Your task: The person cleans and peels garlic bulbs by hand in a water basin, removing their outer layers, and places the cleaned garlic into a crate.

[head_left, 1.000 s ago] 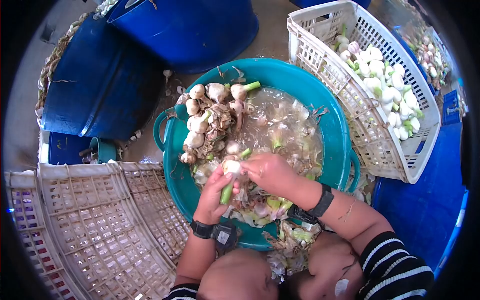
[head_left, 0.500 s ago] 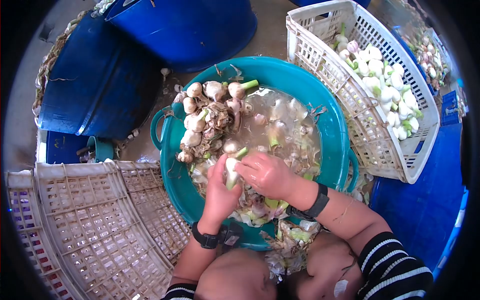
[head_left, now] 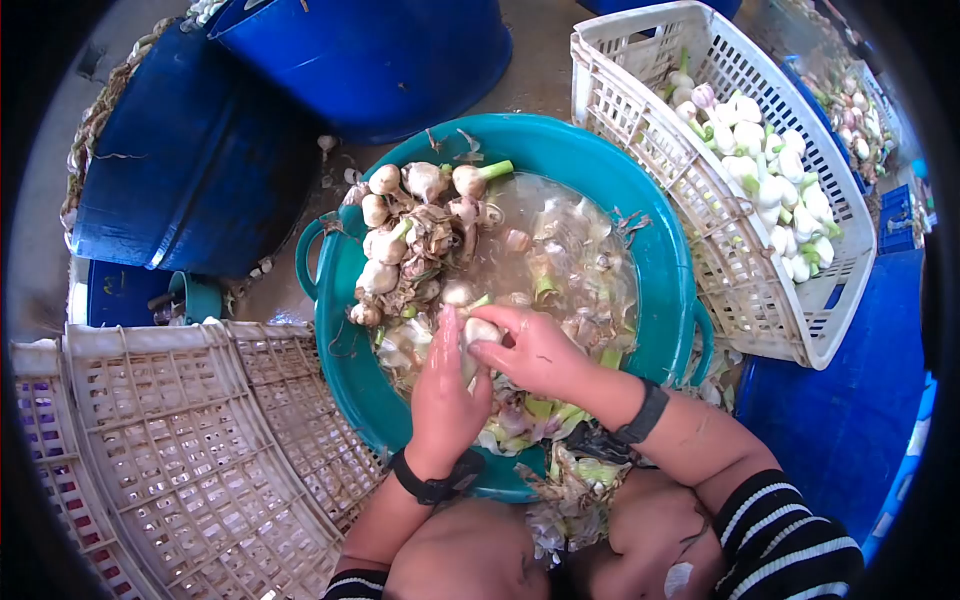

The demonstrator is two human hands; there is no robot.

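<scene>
Over the teal tub [head_left: 663, 270], a peeled white garlic bulb [head_left: 484, 335] is held between my two hands. My left hand [head_left: 445, 390] has its fingers straight and pressed together along the bulb's left side, thumb by the stem. My right hand [head_left: 537, 350] pinches the bulb between thumb and forefinger; its other fingers are partly hidden. Murky water with floating peels fills the tub. Unpeeled garlic bulbs [head_left: 380, 245] with dirty skins are heaped at its left side, and one pale bulb [head_left: 458, 292] lies just beyond my fingertips.
A white crate [head_left: 650, 130] at the upper right contains peeled garlic [head_left: 770, 180]. Another slatted crate [head_left: 170, 420] stands at the lower left. Large blue barrels [head_left: 390, 70] stand behind the tub. Stripped peels [head_left: 570, 480] are piled at the tub's near edge, between my knees.
My left fingers have straightened upward along the bulb, where they were curled around it. My right hand has turned, and its thumb and forefinger now clasp the bulb's side.
</scene>
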